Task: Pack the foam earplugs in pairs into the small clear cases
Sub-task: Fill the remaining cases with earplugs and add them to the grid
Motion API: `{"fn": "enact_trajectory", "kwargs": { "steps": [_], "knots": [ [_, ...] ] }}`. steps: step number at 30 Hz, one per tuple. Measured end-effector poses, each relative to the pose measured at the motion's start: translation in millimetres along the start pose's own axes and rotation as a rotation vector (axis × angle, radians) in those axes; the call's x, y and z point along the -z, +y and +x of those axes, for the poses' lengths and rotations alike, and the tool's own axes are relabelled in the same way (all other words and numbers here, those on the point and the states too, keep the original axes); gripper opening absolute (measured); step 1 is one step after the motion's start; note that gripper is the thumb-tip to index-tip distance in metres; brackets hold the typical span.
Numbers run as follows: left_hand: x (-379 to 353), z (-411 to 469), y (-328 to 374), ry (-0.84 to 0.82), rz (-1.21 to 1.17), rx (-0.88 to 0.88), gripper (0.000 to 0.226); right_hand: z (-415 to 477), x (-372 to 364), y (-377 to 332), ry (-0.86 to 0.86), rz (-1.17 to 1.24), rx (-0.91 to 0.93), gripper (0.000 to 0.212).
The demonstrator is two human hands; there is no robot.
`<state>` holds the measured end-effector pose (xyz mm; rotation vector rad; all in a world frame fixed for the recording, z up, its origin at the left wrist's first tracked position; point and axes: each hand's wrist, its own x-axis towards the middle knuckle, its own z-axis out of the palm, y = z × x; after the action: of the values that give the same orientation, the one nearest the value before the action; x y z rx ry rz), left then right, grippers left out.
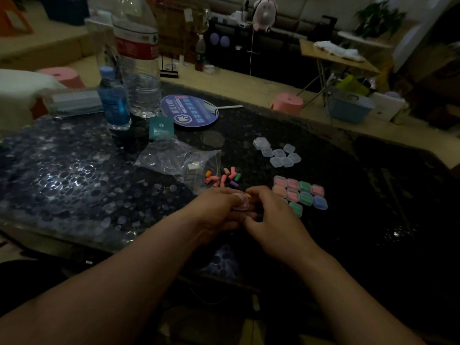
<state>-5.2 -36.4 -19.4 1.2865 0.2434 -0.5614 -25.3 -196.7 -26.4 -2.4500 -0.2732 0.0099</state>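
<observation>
Roughly ten filled cases [300,194] sat at three o'clock of the hands, loose earplugs [224,178] at twelve and empty cases [277,153] at one, as left hand [216,210] fingers gripped one more case [241,202] and right hand [271,220] fingers pinched an orange earplug [247,194].

Print on round fan [189,110], bottle label [136,46], too blurred to read

Head cam, fwd-down, near table [348,175]
</observation>
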Motion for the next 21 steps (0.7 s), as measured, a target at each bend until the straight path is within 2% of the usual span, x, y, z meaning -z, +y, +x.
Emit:
{"fn": "enact_trajectory", "kwargs": {
  "steps": [4,11,16,19,21],
  "knots": [
    [-12,3,-3,0.038,0.012,-0.013,0.025,-5,5,3,0.063,-0.087,-0.014,0.033],
    [-48,3,-8,0.043,0.167,-0.060,0.021,-20,22,5,0.185,-0.051,-0.144,0.012],
    [-76,2,-7,0.007,0.148,-0.066,0.020,-24,36,23,0.220,-0.042,-0.241,0.011],
    [-86,4,-5,0.038,0.118,-0.066,0.012,-22,49,48,0.330,-0.078,-0.320,0.019],
    [-88,5,-3,0.063,0.110,-0.057,0.016,-21,57,68,0.382,-0.120,-0.420,0.022]
  ]
}}
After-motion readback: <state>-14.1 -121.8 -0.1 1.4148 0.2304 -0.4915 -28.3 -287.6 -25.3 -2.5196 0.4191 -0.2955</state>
